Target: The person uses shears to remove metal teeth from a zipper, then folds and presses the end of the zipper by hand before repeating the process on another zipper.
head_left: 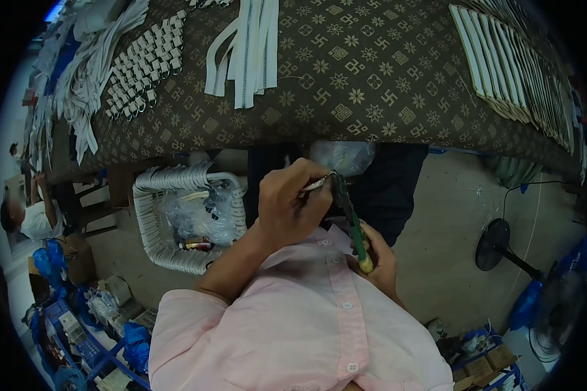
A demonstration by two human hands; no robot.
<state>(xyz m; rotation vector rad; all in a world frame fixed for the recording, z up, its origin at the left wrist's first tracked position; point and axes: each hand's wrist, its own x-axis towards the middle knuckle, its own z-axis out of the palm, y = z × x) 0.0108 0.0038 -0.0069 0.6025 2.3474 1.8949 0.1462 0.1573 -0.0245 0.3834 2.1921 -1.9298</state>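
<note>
Brown patterned cloth covers the worktable (pixel 346 85) across the top of the view, from ten o'clock to two o'clock. White zipper strips (pixel 244 52) lie on it near twelve o'clock, a row of small white pieces (pixel 143 65) at eleven o'clock, and a fanned stack of white strips (pixel 509 65) at one o'clock. Below the table edge, at nine o'clock, a white basket (pixel 151 225) holds clear plastic bags. Near the centre, the left hand (pixel 287 208) is closed around a short zipper piece (pixel 316 184), pinching it just at the tip of the pliers (pixel 349 215). The right hand (pixel 378 260), just below at five o'clock from the left, is clenched on the green handles of the pliers, whose nose touches the zipper piece. A black fan (pixel 496 247) stands on the floor at four o'clock. Another person (pixel 26 218) sits at nine o'clock, well apart.
</note>
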